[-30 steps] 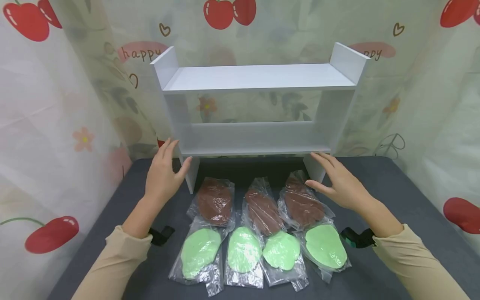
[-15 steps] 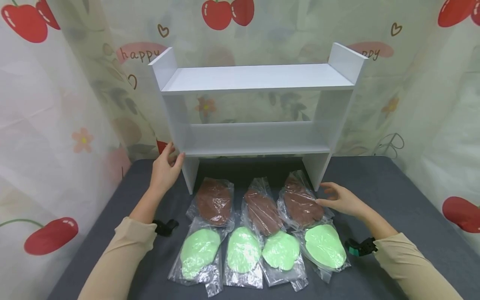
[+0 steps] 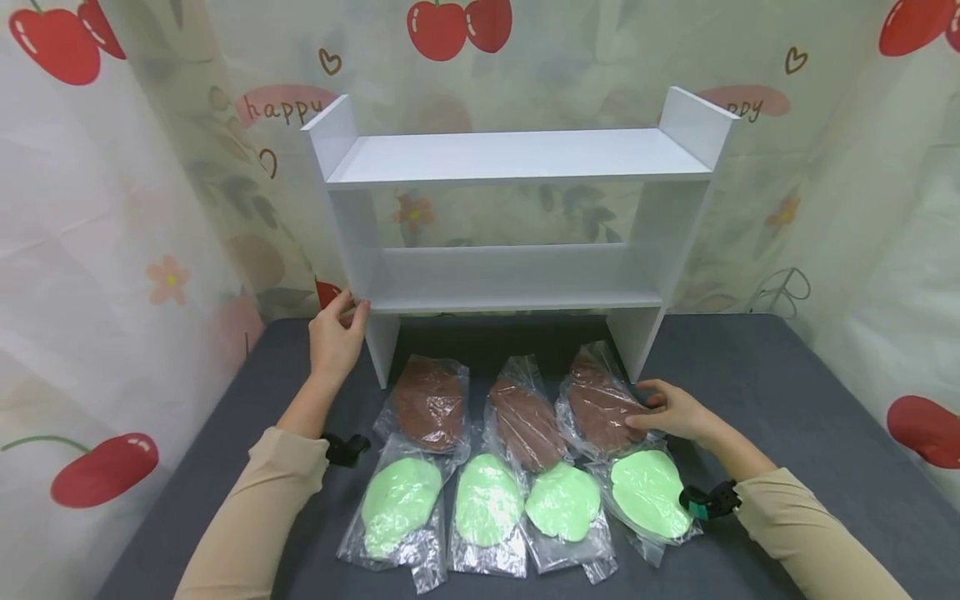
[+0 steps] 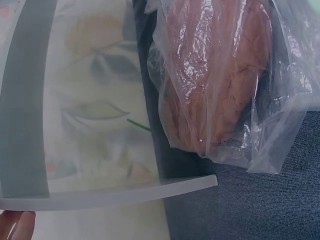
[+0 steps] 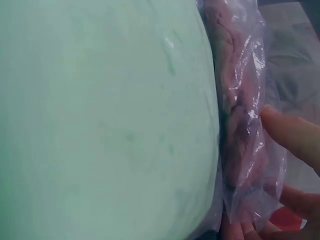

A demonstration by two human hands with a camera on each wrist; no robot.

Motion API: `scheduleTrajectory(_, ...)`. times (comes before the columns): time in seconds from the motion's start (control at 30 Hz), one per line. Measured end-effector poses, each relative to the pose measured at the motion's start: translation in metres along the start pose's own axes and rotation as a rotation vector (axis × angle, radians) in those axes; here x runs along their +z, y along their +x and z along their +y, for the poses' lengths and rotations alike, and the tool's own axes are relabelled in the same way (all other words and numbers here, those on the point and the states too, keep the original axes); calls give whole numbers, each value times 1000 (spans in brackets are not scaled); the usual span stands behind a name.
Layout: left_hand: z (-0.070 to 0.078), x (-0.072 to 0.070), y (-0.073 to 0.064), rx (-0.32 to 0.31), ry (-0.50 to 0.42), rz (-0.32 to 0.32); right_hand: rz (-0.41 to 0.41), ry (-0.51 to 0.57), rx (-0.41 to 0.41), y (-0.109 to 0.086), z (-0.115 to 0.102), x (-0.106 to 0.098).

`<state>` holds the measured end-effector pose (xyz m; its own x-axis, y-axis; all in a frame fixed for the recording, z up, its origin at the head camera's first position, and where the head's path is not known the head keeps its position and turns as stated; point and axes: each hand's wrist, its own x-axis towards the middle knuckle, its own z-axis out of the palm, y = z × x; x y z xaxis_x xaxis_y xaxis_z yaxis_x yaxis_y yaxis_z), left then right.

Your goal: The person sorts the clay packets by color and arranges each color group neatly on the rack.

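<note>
My left hand (image 3: 335, 340) rests its fingertips against the outer left side of a white two-tier shelf (image 3: 502, 157). In the left wrist view, fingertips (image 4: 24, 227) show at the panel's edge. My right hand (image 3: 675, 414) is at the right edge of the rightmost clear bag of brown clay-like stuff (image 3: 600, 408), which lies on the table. Up close in the right wrist view, the thumb (image 5: 292, 132) meets the plastic of this brown bag (image 5: 245, 95), while other fingers show through the film behind its edge. A pale green bag (image 5: 110, 120) fills the near side.
Two more brown bags (image 3: 429, 404) lie in the back row, partly under the shelf. In front of them, several bags of light green stuff (image 3: 401, 504) form a row on the dark table (image 3: 738, 367). Patterned curtains (image 3: 862, 250) surround the table.
My right hand has come down from the shelf's right side to the rightmost brown bag. The left hand has lowered slightly along the shelf's left side, its fingers drawn closer together.
</note>
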<state>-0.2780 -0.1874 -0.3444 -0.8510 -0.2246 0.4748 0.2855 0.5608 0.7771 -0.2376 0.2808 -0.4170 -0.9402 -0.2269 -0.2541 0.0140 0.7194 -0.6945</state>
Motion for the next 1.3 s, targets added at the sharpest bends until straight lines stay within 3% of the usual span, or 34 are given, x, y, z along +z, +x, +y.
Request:
scheduleTrajectory(0.27,-2,3,2,21,19,44,14,-12,-41,3,-1,5)
scheduleTrajectory(0.63,0,4,0,16,13,48,-51,107,-37,8,2,4)
scheduleTrajectory(1.3,-1,3,-2,27,7,43,-37,284,-138,-6,-15,-21)
